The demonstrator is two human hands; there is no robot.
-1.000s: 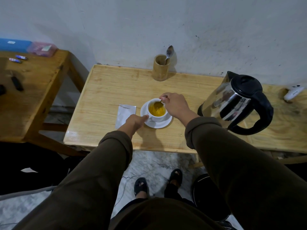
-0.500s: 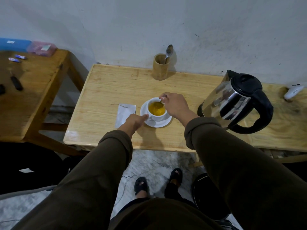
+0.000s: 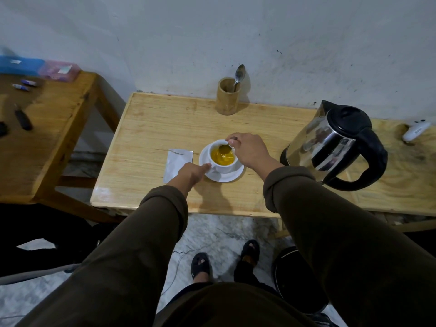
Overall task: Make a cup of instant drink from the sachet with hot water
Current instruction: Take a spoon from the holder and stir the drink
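A small metal teaspoon (image 3: 224, 148) is pinched in the right hand (image 3: 250, 151), bowl lifted over the yellow drink in the white ceramic cup (image 3: 223, 161) (mid-desk, on a white saucer (image 3: 230, 177)). The saucer's rim is touched by the left hand (image 3: 192, 172), fingers curled. A flat silver sachet (image 3: 177, 164) lies beside it, long axis toward the near edge; no writing is legible.
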